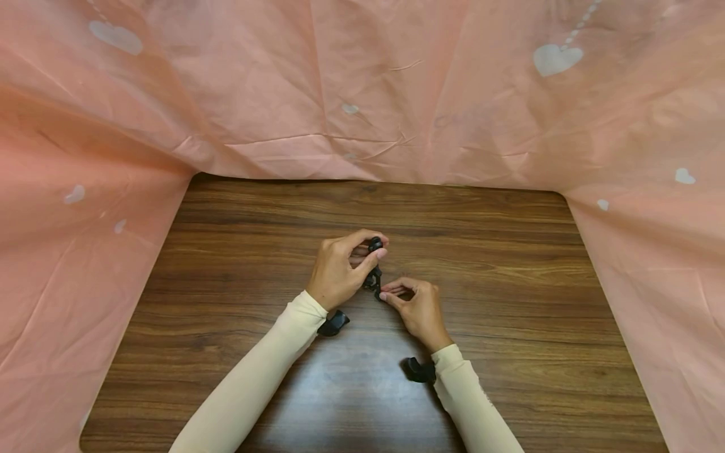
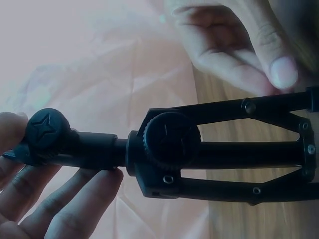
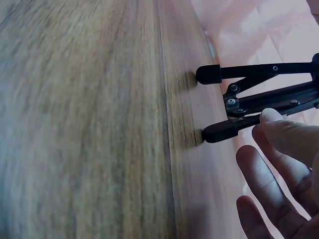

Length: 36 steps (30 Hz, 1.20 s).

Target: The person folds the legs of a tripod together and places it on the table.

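A small black tripod (image 1: pixel 374 279) stands over the wooden table, its legs partly spread around a central column. My left hand (image 1: pixel 338 269) holds it by the upper end, thumb and fingers around the part with a star-marked knob (image 2: pixel 48 128). Lower on the tripod, a larger ridged knob (image 2: pixel 172 139) sits where the legs meet. My right hand (image 1: pixel 420 309) pinches one leg (image 3: pixel 224 132) between thumb and index finger, the other fingers loosely bent. Rounded rubber feet (image 3: pixel 208 74) show close to the tabletop in the right wrist view. The left palm is hidden in the head view.
A dark wood-grain table (image 1: pixel 255 220) lies under both hands. Pink curtains (image 1: pixel 362 82) with white hearts hang along its back and sides. Black wrist-worn pieces (image 1: pixel 334 323) stick out beside both cream sleeves (image 1: pixel 249 384).
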Tool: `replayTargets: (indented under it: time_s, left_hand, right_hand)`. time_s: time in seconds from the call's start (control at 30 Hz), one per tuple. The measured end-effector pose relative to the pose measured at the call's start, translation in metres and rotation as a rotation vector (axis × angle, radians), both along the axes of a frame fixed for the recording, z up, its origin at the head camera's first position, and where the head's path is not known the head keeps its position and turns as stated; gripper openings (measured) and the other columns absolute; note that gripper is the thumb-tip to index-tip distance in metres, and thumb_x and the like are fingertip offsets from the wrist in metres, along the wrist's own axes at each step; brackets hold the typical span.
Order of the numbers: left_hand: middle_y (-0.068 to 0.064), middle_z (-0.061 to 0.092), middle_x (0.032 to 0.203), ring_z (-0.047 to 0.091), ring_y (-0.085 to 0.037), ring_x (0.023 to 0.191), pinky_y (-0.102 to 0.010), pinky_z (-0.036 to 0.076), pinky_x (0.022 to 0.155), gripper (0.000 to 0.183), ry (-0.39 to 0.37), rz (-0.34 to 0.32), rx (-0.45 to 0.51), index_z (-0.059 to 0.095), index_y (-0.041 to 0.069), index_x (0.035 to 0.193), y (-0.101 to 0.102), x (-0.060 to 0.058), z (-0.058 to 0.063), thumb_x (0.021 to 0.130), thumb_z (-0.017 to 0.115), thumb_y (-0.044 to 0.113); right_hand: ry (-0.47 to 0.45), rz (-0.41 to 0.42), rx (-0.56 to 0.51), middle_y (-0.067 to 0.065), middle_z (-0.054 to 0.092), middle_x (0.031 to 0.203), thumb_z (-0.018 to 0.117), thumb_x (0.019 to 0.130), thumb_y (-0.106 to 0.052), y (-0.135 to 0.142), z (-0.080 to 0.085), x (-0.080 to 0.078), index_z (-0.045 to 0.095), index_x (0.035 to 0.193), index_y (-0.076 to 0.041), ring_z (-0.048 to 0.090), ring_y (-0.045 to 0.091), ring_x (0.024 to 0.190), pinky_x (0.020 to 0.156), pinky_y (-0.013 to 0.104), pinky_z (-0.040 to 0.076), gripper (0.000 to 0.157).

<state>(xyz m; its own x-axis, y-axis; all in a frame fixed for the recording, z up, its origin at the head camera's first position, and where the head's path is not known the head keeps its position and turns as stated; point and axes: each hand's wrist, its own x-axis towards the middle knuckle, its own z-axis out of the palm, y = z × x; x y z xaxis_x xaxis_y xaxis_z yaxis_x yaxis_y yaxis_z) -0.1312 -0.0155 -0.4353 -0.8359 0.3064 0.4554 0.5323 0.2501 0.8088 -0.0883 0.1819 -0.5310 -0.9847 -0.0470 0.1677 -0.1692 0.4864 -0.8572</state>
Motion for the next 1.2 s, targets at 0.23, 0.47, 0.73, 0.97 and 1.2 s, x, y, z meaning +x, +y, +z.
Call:
replayTargets:
  time_s: [0.23, 0.47, 0.73, 0.97, 1.2]
  left_hand:
    - [-0.011, 0.082, 0.111, 0.080, -0.021, 0.103, -0.020, 0.062, 0.083, 0.019, -0.001, 0.000, 0.030, 0.076, 0.005, 0.116, 0.002, 0.001, -0.001, 0.103, 0.073, 0.018]
    - [-0.007, 0.083, 0.108, 0.080, -0.016, 0.103, -0.018, 0.062, 0.083, 0.016, 0.030, 0.054, 0.006, 0.077, 0.009, 0.112, 0.005, 0.001, 0.000, 0.103, 0.073, 0.021]
    - [-0.003, 0.083, 0.109, 0.079, -0.012, 0.105, -0.022, 0.063, 0.083, 0.016, 0.002, 0.073, 0.003, 0.078, 0.011, 0.113, 0.006, 0.001, 0.000, 0.103, 0.074, 0.022]
    - [-0.008, 0.082, 0.115, 0.080, -0.014, 0.101, -0.023, 0.064, 0.083, 0.022, -0.047, 0.036, 0.049, 0.077, 0.009, 0.121, 0.003, 0.002, -0.001, 0.100, 0.077, 0.016]
    - [-0.002, 0.082, 0.104, 0.080, -0.013, 0.089, -0.027, 0.064, 0.077, 0.032, 0.080, 0.185, -0.087, 0.078, 0.012, 0.114, 0.000, 0.003, 0.001, 0.090, 0.087, 0.032]
  right_hand:
    - [0.014, -0.018, 0.010, 0.001, 0.082, 0.085, 0.091, 0.085, -0.013, -0.002, 0.000, -0.001, 0.084, 0.090, -0.013, 0.079, 0.015, 0.075, 0.066, 0.023, 0.061, 0.010]
    - [0.001, -0.026, 0.003, 0.002, 0.082, 0.086, 0.091, 0.085, -0.013, -0.007, 0.000, -0.004, 0.083, 0.092, -0.012, 0.079, 0.016, 0.075, 0.066, 0.021, 0.061, 0.010]
    - [0.008, -0.038, -0.007, 0.003, 0.082, 0.085, 0.091, 0.085, -0.010, -0.008, -0.002, -0.004, 0.083, 0.091, -0.011, 0.079, 0.016, 0.074, 0.065, 0.022, 0.061, 0.009]
    - [0.014, -0.030, -0.026, 0.004, 0.083, 0.087, 0.090, 0.085, -0.011, -0.004, -0.002, -0.001, 0.084, 0.093, -0.010, 0.080, 0.018, 0.076, 0.067, 0.024, 0.062, 0.010]
    - [0.022, -0.070, -0.038, 0.006, 0.082, 0.087, 0.091, 0.084, -0.009, 0.004, -0.001, 0.002, 0.084, 0.092, -0.010, 0.079, 0.018, 0.075, 0.067, 0.023, 0.061, 0.011]
